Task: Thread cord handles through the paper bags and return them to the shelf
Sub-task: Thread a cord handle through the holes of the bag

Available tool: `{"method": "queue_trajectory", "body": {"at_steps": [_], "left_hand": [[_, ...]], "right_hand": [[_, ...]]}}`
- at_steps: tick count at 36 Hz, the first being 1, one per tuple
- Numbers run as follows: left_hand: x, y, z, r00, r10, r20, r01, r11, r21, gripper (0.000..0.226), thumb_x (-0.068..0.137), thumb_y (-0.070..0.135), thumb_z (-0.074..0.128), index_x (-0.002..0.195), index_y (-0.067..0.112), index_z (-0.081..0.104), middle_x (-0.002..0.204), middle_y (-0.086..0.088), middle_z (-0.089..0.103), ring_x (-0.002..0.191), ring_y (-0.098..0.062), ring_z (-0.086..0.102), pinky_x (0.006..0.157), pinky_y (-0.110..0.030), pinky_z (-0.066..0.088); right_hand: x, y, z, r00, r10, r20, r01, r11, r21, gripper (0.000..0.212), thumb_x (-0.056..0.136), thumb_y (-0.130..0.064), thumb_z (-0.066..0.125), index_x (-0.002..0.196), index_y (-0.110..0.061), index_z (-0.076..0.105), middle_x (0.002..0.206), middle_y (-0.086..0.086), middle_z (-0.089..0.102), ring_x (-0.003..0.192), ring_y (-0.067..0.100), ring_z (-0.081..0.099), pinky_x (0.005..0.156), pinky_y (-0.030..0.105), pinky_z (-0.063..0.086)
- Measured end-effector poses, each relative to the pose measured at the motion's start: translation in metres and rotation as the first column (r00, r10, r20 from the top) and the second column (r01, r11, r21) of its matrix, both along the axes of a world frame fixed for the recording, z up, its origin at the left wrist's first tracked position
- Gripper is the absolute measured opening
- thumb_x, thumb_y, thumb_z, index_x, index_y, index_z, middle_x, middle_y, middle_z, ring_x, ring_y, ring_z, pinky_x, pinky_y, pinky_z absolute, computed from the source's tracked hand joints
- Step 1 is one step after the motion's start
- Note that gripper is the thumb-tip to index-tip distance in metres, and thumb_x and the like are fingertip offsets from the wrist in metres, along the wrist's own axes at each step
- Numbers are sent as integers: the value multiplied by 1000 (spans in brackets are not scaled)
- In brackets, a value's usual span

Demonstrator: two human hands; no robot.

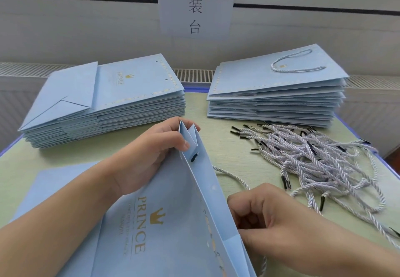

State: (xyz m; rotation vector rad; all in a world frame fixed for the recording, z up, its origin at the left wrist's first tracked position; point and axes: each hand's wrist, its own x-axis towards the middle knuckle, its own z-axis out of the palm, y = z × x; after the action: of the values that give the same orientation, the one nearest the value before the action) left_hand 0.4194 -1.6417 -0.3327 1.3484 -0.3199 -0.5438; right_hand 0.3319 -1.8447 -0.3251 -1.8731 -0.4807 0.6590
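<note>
On the pale green tabletop nearest the camera, a light blue paper bag printed PRINCE with a gold crown was propped on edge, its mouth facing right. Left hand pinched the bag's folded gusset at the far top corner, thumb on the near panel, fingers curled over the fold. A black cord tip poked out through a hole in the panel just below that thumb. The white twisted cord ran from behind the bag's edge across the table toward the right hand. Right hand sat against the bag's rim lower down, fingers curled inward and touching the edge; whether they held the cord or the paper could not be told, the fingertips being hidden. A second flat blue bag lay under the left forearm.

Far left, a stack of unthreaded bags lay flat, punched holes visible on the top one. Far right, a stack of finished bags, the top one with a cord handle looped over its face. Between that stack and the right hand, a loose pile of white cords with black tips was spread on the table. A paper sign with printed characters hung on the wall behind
</note>
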Motion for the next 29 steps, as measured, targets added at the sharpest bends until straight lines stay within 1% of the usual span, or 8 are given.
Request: {"method": "queue_trajectory", "body": {"at_steps": [3,7,9,11,14,17,23,29], "left_hand": [[0,1,0,1000,-11,-12,10,1000,-21,46,49,12,62,95,14,60,74,-7,60,63,-20,60,57,-27,53],[-1,0,0,1000,0,-24,0,1000,-28,42,54,9,57,96,13,59,73,-8,60,62,-21,60,57,-26,53],[-1,0,0,1000,-6,-21,5,1000,-24,44,52,10,60,96,13,59,74,-8,60,64,-22,60,58,-28,53],[-1,-1,0,1000,4,-17,-5,1000,-14,42,55,10,58,97,13,58,74,-8,59,65,-22,59,58,-29,53],[-1,-2,1,1000,18,-16,-18,1000,-12,36,62,9,50,97,12,56,72,-7,59,61,-20,59,55,-27,52],[-2,-2,1,1000,18,-15,-19,1000,-17,36,62,9,50,98,12,56,70,-6,59,58,-18,59,52,-26,52],[0,-2,1,1000,23,-17,-23,1000,-18,38,59,9,55,97,11,57,73,-7,58,64,-21,60,57,-28,53],[-1,-4,0,999,45,1,-45,999,18,37,62,10,50,99,12,55,71,-5,56,63,-21,55,60,-29,46]], "right_hand": [[-1,2,-4,1000,5,-24,-3,998,57,15,90,1,55,97,5,68,88,35,63,73,23,60,63,39,46],[-5,8,-12,993,15,-121,11,977,214,23,88,0,56,109,8,64,107,42,57,102,59,55,87,67,45],[-5,8,-14,988,2,-153,36,968,247,23,85,-2,59,107,6,62,107,43,57,100,61,55,87,65,47],[-4,5,-14,976,-17,-218,76,961,267,21,81,-3,64,101,-2,60,104,43,56,90,52,61,75,46,57],[-3,3,-14,958,2,-288,91,947,309,19,79,-4,66,94,-9,56,93,31,59,80,31,55,62,24,52],[-3,6,-14,969,12,-248,77,935,346,16,80,-1,62,92,-8,53,91,23,60,83,32,54,71,28,52],[-4,0,-5,974,-38,-223,121,920,372,33,77,1,56,102,-17,46,71,9,66,55,18,59,57,22,49],[-13,-1,4,998,-60,35,48,957,285,37,74,-32,57,110,-41,62,60,2,53,57,11,48,59,18,41]]}}
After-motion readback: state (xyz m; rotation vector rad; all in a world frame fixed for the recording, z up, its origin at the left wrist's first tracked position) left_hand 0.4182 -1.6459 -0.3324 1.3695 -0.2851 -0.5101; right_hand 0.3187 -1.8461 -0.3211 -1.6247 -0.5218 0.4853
